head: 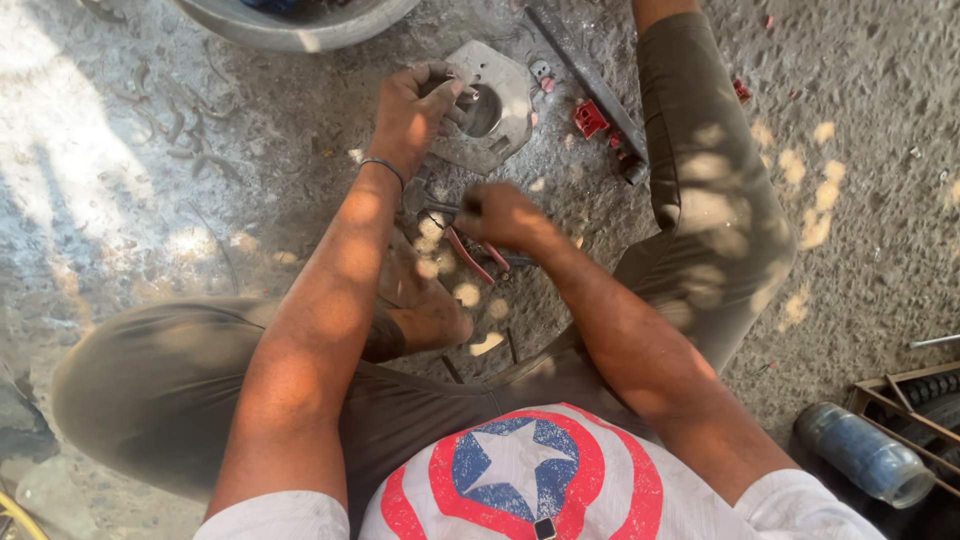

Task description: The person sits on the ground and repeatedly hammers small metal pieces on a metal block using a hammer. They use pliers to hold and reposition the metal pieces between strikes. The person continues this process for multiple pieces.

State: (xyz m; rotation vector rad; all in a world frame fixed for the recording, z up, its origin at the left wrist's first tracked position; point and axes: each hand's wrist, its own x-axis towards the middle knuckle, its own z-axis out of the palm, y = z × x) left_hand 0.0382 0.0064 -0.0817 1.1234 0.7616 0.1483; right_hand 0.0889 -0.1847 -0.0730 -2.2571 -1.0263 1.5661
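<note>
Head view: metal plate gripped while pliers work below it

Head camera looks down on a person crouched on a rough, dusty concrete floor (850, 230). Their left hand (412, 112) is clenched on the near edge of a flat grey metal plate (500, 105), which has rounded corners, a large round hole in its middle and a dull, scuffed face; the plate lies tilted on the floor. Just below the plate, the right hand (503, 215) is closed around red-handled pliers (470, 255), whose handles stick out toward the person's body; the working tip is hidden by the fist, so what it bites on cannot be told.

Judging from this, the step in hand is holding the plate firm while the pliers work at something by its lower edge. The next move calls for a steady left grip and a firm squeeze or twist.

Right of the plate lie a small red piece (589, 117) and a long dark metal bar (590, 85). Above the plate sits the rim of a grey basin (300, 35); far right of it, a blue-grey plastic bottle (865, 455)
</note>
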